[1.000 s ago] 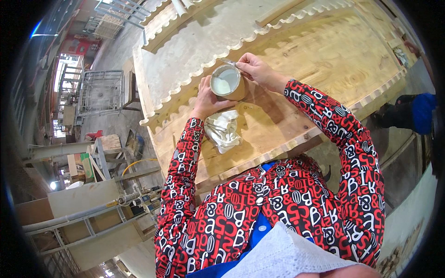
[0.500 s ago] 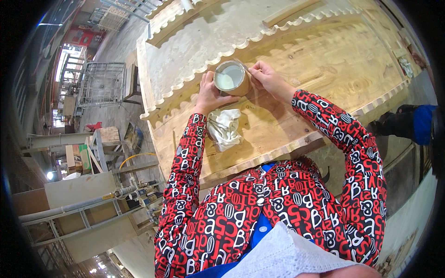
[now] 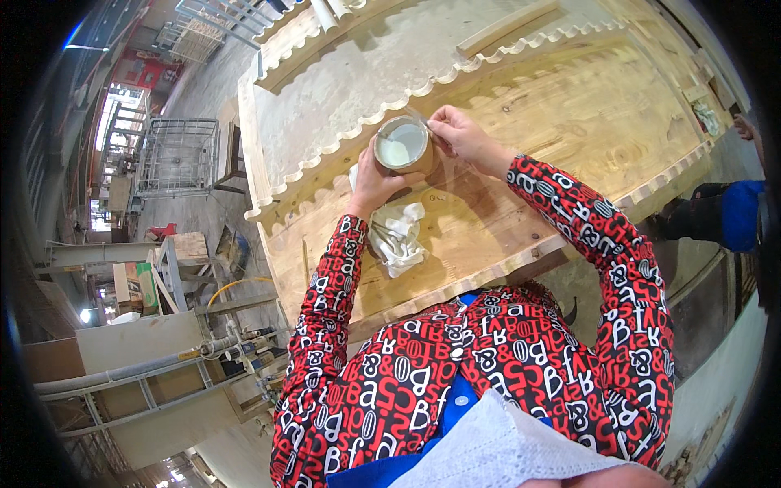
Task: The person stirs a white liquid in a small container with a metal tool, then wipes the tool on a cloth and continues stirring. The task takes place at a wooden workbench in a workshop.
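Above the wooden panel (image 3: pixel 561 122) I have a round, tan-sided object (image 3: pixel 403 145) with a pale rim and a grey-white inside. Whether it is a pot or a wide roll of tape I cannot tell. My left hand (image 3: pixel 379 180) is closed around its left and near sides, with the thumb along the front. At the right of its rim my right hand (image 3: pixel 467 137) is closed in a pinch. What the fingertips hold cannot be made out; faint translucent streaks show near them. Just nearer to me lies a crumpled white cloth (image 3: pixel 397 240).
Wavy-edged wooden strips (image 3: pixel 390 107) cross and border the panel. A loose batten (image 3: pixel 506 28) lies beyond. To the left stand a wire cage (image 3: pixel 177 156) and a metal frame with pipes (image 3: pixel 138 370). A person in dark trousers and blue (image 3: pixel 742 215) is at the right edge.
My left fingers have wrapped closer around the round object. My right hand's pinch has shifted slightly left along its rim. The view has tilted a little.
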A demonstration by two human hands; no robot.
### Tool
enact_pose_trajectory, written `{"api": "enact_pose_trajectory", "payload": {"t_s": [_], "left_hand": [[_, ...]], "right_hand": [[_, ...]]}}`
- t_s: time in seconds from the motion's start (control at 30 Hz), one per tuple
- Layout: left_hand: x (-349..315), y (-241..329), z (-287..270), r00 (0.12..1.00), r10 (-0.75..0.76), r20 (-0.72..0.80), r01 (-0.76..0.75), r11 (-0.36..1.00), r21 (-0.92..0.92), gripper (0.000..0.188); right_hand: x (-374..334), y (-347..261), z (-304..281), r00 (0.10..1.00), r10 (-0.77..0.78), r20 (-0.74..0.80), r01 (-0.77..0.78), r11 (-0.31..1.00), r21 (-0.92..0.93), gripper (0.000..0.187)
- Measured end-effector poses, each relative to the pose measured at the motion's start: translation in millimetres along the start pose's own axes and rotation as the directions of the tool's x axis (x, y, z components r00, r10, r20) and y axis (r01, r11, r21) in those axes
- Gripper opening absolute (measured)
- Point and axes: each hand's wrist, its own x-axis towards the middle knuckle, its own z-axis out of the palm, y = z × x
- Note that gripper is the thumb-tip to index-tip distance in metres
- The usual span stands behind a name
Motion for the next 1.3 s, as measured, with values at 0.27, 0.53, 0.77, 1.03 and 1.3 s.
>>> {"api": "enact_pose_trajectory", "payload": {"t_s": [0.27, 0.53, 0.77, 1.03, 1.3], "left_hand": [[5.0, 6.4, -11.6, 0.982, -0.082, -0.171, 0.008, 0.918, -0.396, 0.080], [-0.9, 2.0, -10.2, 0.992, -0.025, -0.121, -0.025, 0.920, -0.392, 0.084], [-1.5, 0.0, -11.8, 0.994, -0.073, -0.078, 0.034, 0.906, -0.422, 0.087], [-1.0, 0.2, -11.0, 0.992, -0.041, -0.123, -0.020, 0.886, -0.463, 0.083], [-1.0, -9.6, -15.0, 0.981, -0.154, -0.115, 0.078, 0.866, -0.494, 0.084]], "right_hand": [[33.3, -34.7, 25.6, 0.948, -0.291, 0.130, 0.309, 0.939, -0.154, 0.014], [5.0, -18.7, 6.3, 0.965, -0.226, 0.133, 0.243, 0.961, -0.131, 0.013], [9.6, -28.5, 11.6, 0.979, -0.191, 0.073, 0.198, 0.975, -0.105, 0.011], [11.0, -34.6, 9.2, 0.962, -0.211, 0.175, 0.243, 0.951, -0.191, 0.013], [-4.6, -35.7, 2.3, 0.943, -0.227, 0.243, 0.275, 0.942, -0.190, 0.011]]}}
